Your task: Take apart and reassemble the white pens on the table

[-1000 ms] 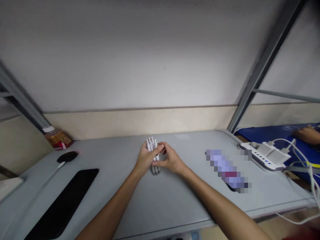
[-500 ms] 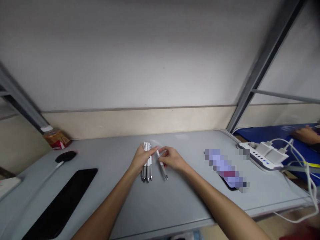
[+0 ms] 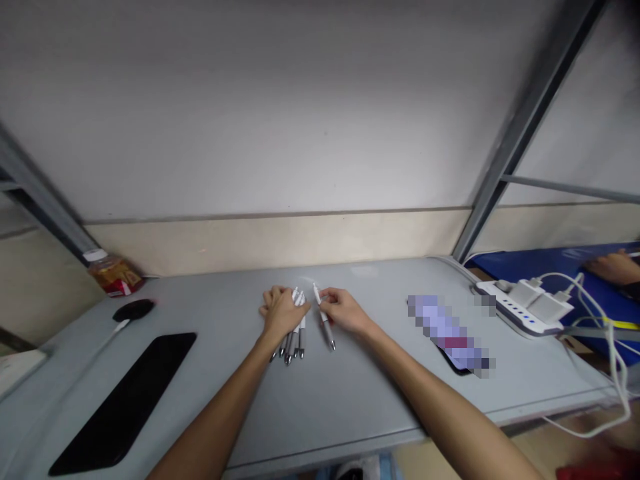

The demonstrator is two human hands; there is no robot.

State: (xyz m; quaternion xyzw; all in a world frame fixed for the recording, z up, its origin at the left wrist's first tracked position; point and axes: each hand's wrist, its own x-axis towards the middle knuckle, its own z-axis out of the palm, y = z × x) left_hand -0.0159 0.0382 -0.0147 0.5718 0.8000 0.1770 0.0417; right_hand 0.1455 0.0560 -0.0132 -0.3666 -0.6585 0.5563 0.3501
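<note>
My left hand (image 3: 283, 315) is wrapped over a bunch of white-and-grey pens (image 3: 294, 340) on the desk, thumb on their right side and fingers on their left. Their silver tips point toward me and are slightly fanned out; the middles of several pens are hidden under the palm. To the right, my right hand (image 3: 346, 312) pinches a single white-and-grey pen (image 3: 327, 329) between thumb and fingers. This pen slants, its tip toward me, a small gap away from the bunch.
A black mat (image 3: 127, 400), a black round pad (image 3: 133, 310) with a white cable and a bottle (image 3: 114, 273) are on the left. To the right are a phone (image 3: 450, 337) and a power strip (image 3: 517, 310) with plugs. Another person's hand (image 3: 613, 267) rests beyond on a blue surface.
The bunch under my left hand has gone from neatly aligned to fanned out, and the left fingers now show further left. My right hand still pinches its pen, set slightly more upright.
</note>
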